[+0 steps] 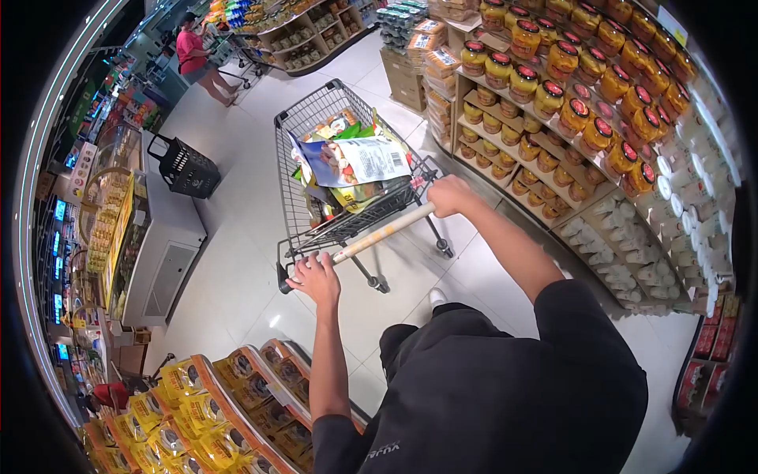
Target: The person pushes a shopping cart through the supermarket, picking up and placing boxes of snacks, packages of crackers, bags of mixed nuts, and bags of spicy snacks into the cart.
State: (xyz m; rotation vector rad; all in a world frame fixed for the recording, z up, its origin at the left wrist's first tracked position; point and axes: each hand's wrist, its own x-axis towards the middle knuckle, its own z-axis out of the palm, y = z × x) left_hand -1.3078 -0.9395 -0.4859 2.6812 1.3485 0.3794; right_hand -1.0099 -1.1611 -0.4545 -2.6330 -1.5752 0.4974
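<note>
I have the shopping cart (347, 170) by its handle bar (384, 231), the cart straight ahead of me in the aisle with the jar shelves (600, 103) close on its right side. My right hand (452, 195) is curled tight around the right end of the bar; my left hand (314, 276) rests at the bar's left end with the fingers loosely spread, more laid on than wrapped. To steer well I judge that hand should close fully, so both ends push evenly and the cart keeps off the shelves. The big printed bag (355, 160) lies across the top of the cart's load, so gentle turns seem wise.
</note>
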